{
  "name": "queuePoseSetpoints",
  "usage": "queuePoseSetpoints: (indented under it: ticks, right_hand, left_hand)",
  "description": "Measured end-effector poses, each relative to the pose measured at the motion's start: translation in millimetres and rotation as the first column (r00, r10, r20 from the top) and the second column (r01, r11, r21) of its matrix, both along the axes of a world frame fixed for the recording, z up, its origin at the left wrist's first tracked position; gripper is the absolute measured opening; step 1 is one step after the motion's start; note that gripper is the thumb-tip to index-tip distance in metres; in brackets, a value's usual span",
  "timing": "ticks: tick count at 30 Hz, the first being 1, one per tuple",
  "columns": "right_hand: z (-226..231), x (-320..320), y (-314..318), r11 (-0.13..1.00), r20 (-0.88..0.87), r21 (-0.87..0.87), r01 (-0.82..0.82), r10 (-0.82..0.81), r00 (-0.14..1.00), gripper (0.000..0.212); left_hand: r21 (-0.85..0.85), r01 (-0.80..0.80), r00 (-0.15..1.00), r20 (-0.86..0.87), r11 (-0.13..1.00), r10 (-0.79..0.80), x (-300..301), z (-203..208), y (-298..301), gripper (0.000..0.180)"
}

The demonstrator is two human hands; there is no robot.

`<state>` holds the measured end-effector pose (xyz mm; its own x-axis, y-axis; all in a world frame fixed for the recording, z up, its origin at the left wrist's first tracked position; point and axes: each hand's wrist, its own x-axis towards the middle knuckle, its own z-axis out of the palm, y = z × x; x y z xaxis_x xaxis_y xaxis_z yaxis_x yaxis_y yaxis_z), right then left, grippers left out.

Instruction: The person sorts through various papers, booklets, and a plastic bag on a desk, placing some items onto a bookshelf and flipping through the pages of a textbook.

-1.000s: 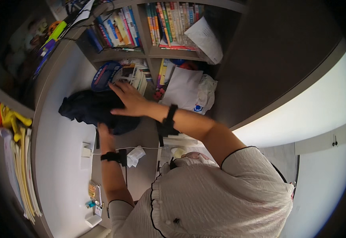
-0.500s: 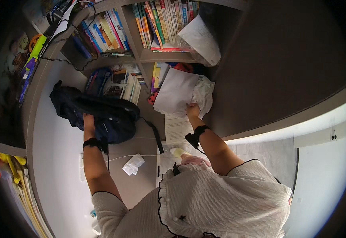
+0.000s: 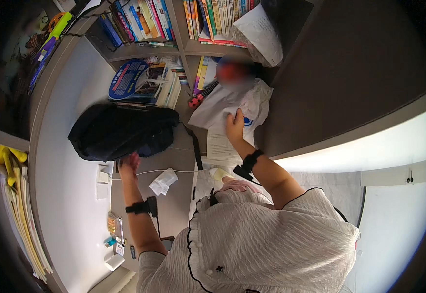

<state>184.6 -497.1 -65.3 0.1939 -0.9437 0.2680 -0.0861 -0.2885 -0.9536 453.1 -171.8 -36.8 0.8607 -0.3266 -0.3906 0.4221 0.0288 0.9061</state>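
Observation:
A black backpack [image 3: 125, 129] lies on the desk at the left, one strap [image 3: 193, 146] trailing to the right. My left hand [image 3: 129, 163] is at the backpack's near edge; its fingers are smeared by motion, so any grip is unclear. Farther right, my right hand [image 3: 235, 128] has its fingers curled on a crumpled white plastic bag [image 3: 259, 105] with a blue print. White paper [image 3: 205, 111] spreads out beside that bag. Beneath them, a printed sheet [image 3: 220, 144] reaches the desk's front edge.
Shelves of upright books [image 3: 223, 19] rise at the back. A blue round-ended flat item [image 3: 127, 80] and stacked books [image 3: 166, 93] stand behind the backpack. A crumpled white tissue [image 3: 163, 181] and a pale cable [image 3: 144, 171] lie nearer. A dark panel [image 3: 349, 63] borders the right.
The backpack has tipped over toward me, uncovering the blue item behind it. My left hand has drawn back to its near edge. My right hand has shifted slightly, and the white paper has folded down.

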Motion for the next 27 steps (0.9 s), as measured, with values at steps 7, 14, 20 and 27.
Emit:
queuePoseSetpoints:
  ticks: [7, 14, 20, 27]
  right_hand:
    - [61.9, -39.0, 97.6, 0.820, 0.320, 0.061, -0.569, 0.524, 0.790, 0.026]
    - [49.8, -50.5, 106.1, 0.323, 0.217, 0.275, -0.906, 0.897, 0.386, 0.028]
    - [-32.9, -36.1, -59.9, 0.836, -0.642, -0.347, 0.424, -0.542, 0.543, 0.080]
    - [-41.4, -39.2, -125.7, 0.949, -0.281, -0.082, 0.305, -0.316, 0.906, 0.069]
  left_hand:
    - [-0.120, 0.337, 0.927, -0.134, 0.934, -0.352, -124.9, 12.6, 30.1, 0.051]
    - [-0.296, 0.293, 0.928, -0.140, 0.909, -0.344, -182.1, -3.0, 7.1, 0.053]
    - [0.090, -0.009, 0.933, 0.358, 0.996, -0.024, -184.6, -57.2, 95.7, 0.043]
    - [0.287, -0.380, 0.906, 0.305, 0.879, 0.292, -206.6, -79.8, 201.2, 0.060]
